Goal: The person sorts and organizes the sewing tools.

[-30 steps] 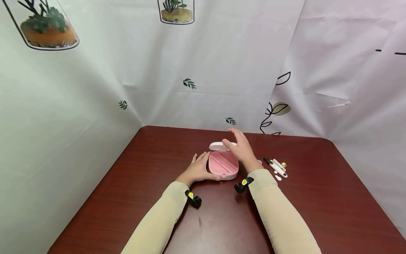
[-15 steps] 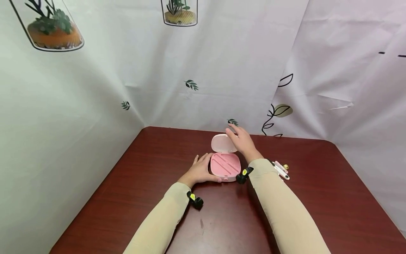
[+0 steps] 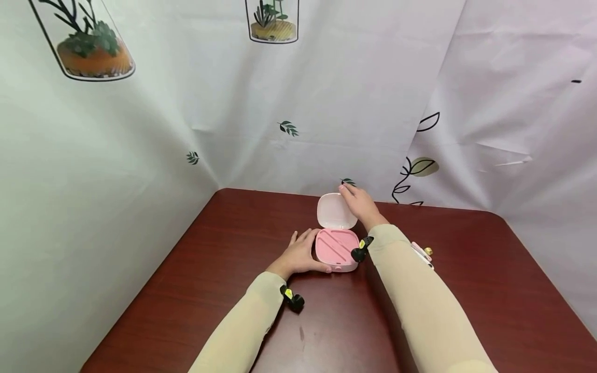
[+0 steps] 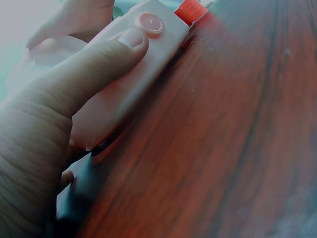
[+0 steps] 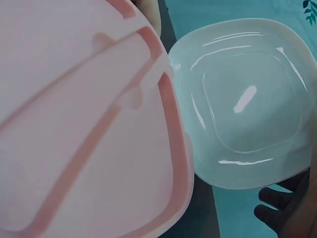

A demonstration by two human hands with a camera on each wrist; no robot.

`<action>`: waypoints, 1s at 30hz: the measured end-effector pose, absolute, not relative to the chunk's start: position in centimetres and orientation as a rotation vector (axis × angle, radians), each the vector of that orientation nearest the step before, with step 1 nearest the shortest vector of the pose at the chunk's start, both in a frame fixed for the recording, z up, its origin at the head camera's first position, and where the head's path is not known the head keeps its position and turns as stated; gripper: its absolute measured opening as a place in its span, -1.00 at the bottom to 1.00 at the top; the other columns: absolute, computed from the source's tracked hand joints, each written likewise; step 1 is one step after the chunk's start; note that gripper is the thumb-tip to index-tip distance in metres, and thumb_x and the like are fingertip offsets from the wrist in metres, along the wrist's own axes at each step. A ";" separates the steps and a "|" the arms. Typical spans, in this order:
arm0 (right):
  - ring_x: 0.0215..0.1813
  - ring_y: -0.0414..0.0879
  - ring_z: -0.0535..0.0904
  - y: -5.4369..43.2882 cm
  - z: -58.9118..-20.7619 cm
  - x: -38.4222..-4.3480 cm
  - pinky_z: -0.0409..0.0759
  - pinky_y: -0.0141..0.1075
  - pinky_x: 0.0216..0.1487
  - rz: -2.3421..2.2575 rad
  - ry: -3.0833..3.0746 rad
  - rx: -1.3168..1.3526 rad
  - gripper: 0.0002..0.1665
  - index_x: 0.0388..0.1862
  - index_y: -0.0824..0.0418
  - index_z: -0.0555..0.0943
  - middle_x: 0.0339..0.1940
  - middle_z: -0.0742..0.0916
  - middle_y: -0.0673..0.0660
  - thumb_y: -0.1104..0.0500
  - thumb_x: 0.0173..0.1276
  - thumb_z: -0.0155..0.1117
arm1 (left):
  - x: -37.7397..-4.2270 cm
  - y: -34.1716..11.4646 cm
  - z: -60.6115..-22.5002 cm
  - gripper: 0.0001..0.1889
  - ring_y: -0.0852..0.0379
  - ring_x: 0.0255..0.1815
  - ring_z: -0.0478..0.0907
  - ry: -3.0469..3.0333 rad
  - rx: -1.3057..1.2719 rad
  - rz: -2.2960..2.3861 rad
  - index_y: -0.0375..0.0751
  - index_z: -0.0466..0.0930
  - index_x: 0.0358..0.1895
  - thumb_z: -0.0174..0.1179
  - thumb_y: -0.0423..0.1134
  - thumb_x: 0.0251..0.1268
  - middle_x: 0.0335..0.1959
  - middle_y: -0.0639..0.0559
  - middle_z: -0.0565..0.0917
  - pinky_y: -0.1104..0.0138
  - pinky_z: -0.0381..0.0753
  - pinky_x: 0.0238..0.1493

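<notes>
A small pink case (image 3: pixel 337 247) with slanted dividers inside sits on the table, its hinged translucent lid (image 3: pixel 332 210) raised at the back. My left hand (image 3: pixel 298 256) grips the case from the left. In the left wrist view, its thumb lies on the front wall beside a round ridged button (image 4: pixel 150 24). My right hand (image 3: pixel 361 204) is at the lid's upper right edge. In the right wrist view, its dark fingers (image 5: pixel 272 201) show behind the lid; the thumb is mostly out of sight there.
Right of the case, slim white and pink tools (image 3: pixel 422 254) and a small gold piece (image 3: pixel 428 251) lie partly behind the right sleeve. A small red object (image 4: pixel 191 11) shows past the case. A printed white cloth (image 3: pixel 252 103) hangs behind the dark red table (image 3: pixel 489 290).
The lid has swung up and back from nearly edge-on to upright, with my right hand moving along at its edge. My left hand keeps its grip on the case. The view has shifted slightly.
</notes>
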State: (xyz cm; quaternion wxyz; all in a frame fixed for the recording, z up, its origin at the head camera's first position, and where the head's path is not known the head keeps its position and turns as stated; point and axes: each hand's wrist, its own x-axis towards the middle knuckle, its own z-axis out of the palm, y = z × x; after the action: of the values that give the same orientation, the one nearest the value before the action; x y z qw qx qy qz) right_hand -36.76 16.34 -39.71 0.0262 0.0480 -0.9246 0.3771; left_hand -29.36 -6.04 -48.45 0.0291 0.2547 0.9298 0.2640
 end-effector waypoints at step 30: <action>0.52 0.26 0.26 16.8 -40.3 -37.2 0.25 0.21 0.45 1.372 -2.720 0.077 0.06 0.63 0.14 0.12 0.54 0.34 0.31 -0.55 0.45 -0.25 | -29.0 -6.0 -48.1 0.25 -0.06 0.61 0.06 2.874 0.794 0.798 -0.03 0.14 0.57 0.51 0.41 -0.25 0.51 0.01 0.33 -0.10 -0.27 0.58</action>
State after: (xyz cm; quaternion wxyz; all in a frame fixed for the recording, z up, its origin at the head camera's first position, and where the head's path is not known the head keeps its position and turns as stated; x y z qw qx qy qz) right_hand -37.20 16.81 -40.27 0.0470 0.0254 -0.8916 0.4496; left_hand -28.96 -6.04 -48.14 0.0276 0.2570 0.9308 0.2586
